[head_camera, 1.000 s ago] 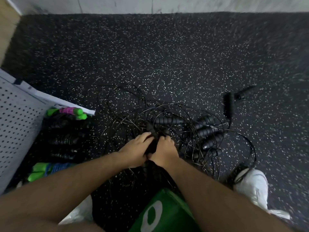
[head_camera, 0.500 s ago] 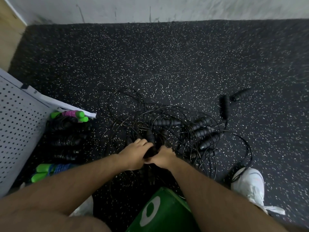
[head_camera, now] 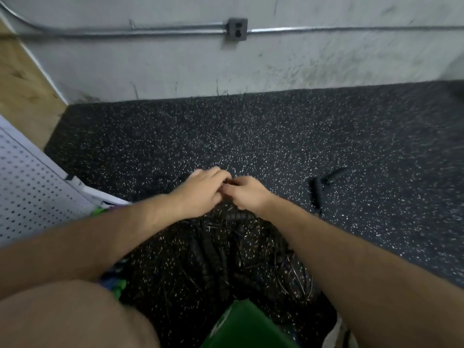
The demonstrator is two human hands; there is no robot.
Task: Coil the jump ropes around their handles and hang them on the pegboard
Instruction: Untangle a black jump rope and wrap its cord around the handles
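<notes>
Left hand [head_camera: 200,190] and right hand [head_camera: 248,194] bunched knuckle-to-knuckle over the tangled jump ropes [head_camera: 204,259] on the floor [head_camera: 276,136], can't tell if actually gripping one, looks like picking a rope out, next up teasing it free before coiling, pegboard [head_camera: 30,197] just left.

We're looking at a matt black floor [head_camera: 276,136], rubbery and flecked with white. The wall [head_camera: 175,66] is showing as rough, scuffed grey paint, with a dull metal conduit [head_camera: 150,31] running along it. We're seeing a bare grainy wood panel [head_camera: 20,79] at left, a smooth white pegboard [head_camera: 30,187], ribbed matt handles [head_camera: 318,194] and thin glossy ropes [head_camera: 305,280].
</notes>
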